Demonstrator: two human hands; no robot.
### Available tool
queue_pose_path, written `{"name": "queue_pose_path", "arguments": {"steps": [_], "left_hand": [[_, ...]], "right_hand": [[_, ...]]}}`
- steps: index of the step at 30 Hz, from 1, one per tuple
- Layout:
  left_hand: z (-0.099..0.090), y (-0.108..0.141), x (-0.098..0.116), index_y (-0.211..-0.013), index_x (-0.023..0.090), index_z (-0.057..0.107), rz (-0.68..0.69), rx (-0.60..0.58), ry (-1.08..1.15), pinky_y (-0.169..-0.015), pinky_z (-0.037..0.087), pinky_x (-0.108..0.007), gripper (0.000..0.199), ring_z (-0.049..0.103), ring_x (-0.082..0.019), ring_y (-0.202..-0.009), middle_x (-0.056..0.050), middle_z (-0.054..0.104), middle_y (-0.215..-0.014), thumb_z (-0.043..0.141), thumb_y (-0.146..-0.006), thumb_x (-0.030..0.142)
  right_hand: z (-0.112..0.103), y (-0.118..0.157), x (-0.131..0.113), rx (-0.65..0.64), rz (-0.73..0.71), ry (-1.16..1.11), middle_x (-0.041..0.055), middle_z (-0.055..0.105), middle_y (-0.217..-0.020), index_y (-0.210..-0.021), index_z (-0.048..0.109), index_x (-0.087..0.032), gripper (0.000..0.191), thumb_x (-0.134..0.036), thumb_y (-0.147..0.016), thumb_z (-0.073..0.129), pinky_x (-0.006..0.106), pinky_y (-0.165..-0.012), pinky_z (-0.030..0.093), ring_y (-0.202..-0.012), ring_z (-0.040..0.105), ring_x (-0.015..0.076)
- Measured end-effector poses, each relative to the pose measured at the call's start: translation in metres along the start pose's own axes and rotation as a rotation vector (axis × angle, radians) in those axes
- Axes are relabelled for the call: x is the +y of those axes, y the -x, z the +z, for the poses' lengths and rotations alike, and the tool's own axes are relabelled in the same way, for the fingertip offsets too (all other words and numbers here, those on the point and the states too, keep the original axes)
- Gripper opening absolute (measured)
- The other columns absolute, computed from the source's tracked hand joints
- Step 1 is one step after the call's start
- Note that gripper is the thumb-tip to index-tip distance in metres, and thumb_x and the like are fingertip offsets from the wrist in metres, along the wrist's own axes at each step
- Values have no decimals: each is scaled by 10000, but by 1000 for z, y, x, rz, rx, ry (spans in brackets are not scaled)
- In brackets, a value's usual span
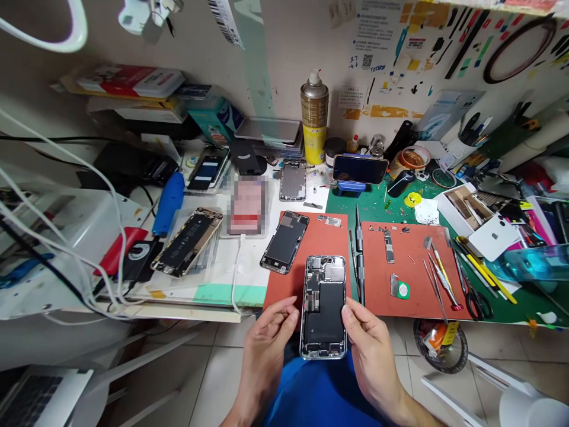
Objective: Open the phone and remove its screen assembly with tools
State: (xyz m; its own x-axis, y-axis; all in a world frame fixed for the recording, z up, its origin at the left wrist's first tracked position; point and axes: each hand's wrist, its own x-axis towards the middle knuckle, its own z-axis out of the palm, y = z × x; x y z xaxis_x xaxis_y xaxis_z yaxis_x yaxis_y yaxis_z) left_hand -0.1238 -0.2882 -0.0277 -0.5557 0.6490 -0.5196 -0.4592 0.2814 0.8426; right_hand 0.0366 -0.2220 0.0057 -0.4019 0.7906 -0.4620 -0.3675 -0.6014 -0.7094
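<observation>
- My left grip [269, 356] and right grip [373, 356] both hold the opened phone [323, 307] by its long edges, narrow around it.
- The phone sits just past the counter's [178, 309] near edge, over my lap.
- Just ahead lies a red mat [326, 252] carrying a second phone [284, 242].
- A screwdriver [359, 255] lies just right of that mat.

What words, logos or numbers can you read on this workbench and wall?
Apple logo: on the white phone back.
Barcode label: digits too small to read.
Wall poster: print too small; a QR code shows.
Spray can: label too blurred.
Pink pixelated patch: unreadable.
</observation>
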Motion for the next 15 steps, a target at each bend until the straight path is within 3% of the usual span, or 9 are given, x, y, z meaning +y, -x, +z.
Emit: {"name": "queue_pose_path", "arguments": {"steps": [3, 8, 12, 15], "left_hand": [[0, 2, -1, -1036, 199, 822, 1, -18, -57, -800, 578, -267, 442, 730, -198, -879, -55, 782, -898, 955, -717, 473], [0, 3, 2, -1076, 189, 804, 79, -75, -132, -585, 486, -234, 372, 583, -125, -583, 19, 645, -645, 807, -889, 511], [0, 6, 4, -1013, 198, 803, 71, -71, -81, -668, 543, -237, 369, 680, -148, -712, -28, 757, -821, 918, -771, 453], [-1, 8, 3, -990, 189, 792, 47, -106, -121, -523, 469, -220, 340, 576, -114, -517, 24, 655, -599, 858, -840, 487]], "right_hand": [[1, 0, -2, -3, 2, 7, 62, 819, -1145, -1290, 798, -280, 360, -473, -990, 748, 461, -999, 599, -1152, 725, 298], [2, 0, -6, 2, 13, 13, 62, 816, -1143, -1269, 804, -270, 383, -506, -970, 764, 444, -972, 606, -1134, 726, 299], [4, -1, -10, -17, 14, -1, 57, 807, -1175, -1251, 809, -269, 347, -485, -986, 752, 431, -976, 605, -1149, 717, 292], [6, -2, -12, -28, 18, 7, 58, 805, -1177, -1252, 806, -261, 335, -472, -1003, 732, 429, -976, 607, -1153, 714, 289]]}}
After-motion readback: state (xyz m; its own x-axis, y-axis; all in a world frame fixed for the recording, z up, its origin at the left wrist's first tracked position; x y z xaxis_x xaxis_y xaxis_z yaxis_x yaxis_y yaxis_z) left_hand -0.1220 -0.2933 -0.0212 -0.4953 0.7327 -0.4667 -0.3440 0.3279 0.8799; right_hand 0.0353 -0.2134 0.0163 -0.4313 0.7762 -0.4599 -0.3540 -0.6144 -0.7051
